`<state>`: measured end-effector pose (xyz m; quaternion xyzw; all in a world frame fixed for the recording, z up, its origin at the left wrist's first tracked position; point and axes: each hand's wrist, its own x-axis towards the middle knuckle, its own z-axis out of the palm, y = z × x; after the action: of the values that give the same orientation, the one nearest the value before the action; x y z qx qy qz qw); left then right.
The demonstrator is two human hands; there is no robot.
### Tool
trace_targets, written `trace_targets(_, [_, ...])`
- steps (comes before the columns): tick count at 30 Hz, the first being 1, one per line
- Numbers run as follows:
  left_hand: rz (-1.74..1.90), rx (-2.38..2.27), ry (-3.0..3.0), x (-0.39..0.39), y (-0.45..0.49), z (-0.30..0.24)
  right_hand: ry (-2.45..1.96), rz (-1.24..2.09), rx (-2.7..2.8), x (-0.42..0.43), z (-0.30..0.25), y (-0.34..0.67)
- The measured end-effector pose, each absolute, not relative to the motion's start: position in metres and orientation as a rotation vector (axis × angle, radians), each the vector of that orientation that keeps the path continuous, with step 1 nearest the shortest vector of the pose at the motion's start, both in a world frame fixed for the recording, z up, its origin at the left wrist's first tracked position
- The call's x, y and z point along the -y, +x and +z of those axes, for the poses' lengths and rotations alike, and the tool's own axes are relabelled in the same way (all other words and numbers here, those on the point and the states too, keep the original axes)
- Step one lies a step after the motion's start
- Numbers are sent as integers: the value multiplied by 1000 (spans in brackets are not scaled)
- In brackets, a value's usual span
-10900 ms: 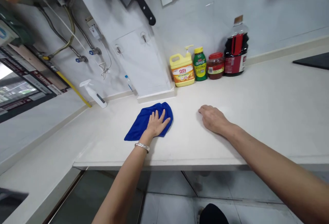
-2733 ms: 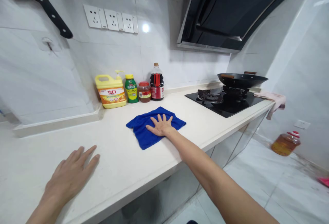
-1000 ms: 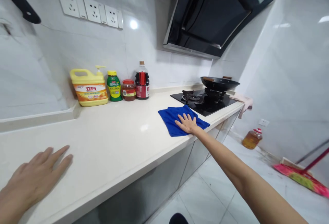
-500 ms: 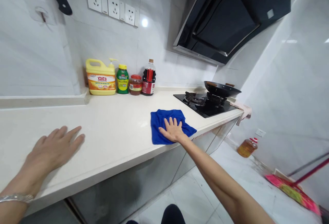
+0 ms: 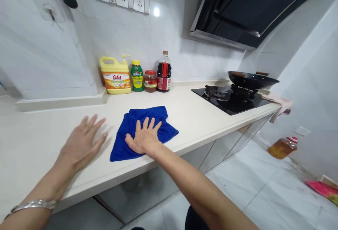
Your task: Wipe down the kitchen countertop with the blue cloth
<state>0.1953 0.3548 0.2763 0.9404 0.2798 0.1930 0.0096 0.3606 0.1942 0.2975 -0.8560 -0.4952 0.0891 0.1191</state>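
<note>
A blue cloth [image 5: 123, 140] lies spread on the white countertop [image 5: 182, 112], its edges slightly rumpled. My right hand [image 5: 145, 136] presses flat on top of it, fingers spread and not wrapped around the fabric. To the left of the cloth is my left hand [image 5: 83, 142], palm down with fingers apart and a silver bracelet at the wrist. It holds nothing; whether it touches the counter or hovers just above it, I cannot tell.
Along the back wall stand a yellow detergent jug [image 5: 116, 78], a green bottle [image 5: 137, 76], a red-lidded jar [image 5: 150, 82] and a dark sauce bottle [image 5: 164, 73]. To the right are a gas stove [image 5: 232, 103], a wok [image 5: 250, 80] and a pink cloth [image 5: 281, 103]. A range hood [image 5: 237, 11] hangs above.
My right hand and the blue cloth have moved left along the counter, toward my left hand. My left hand has shifted right in view. The camera view has also shifted.
</note>
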Motion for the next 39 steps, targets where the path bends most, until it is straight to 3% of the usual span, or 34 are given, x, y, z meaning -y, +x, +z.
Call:
trace_targets(6, [321, -624, 2787, -346, 197, 280, -2466, 212, 1440, -189, 298, 361])
trace_targets(18, [428, -617, 2638, -330, 193, 293, -2475, 45, 1634, -130, 304, 402])
trace_targets(25, [488, -639, 2637, -332, 192, 293, -2523, -241, 1408, -143, 326, 459])
trace_targets(32, [467, -705, 2593, -338, 190, 290, -2421, 115, 1801, -172, 288, 499])
trace_targets(39, [492, -679, 2530, -345, 191, 286, -2434, 101, 1763, -160, 279, 557])
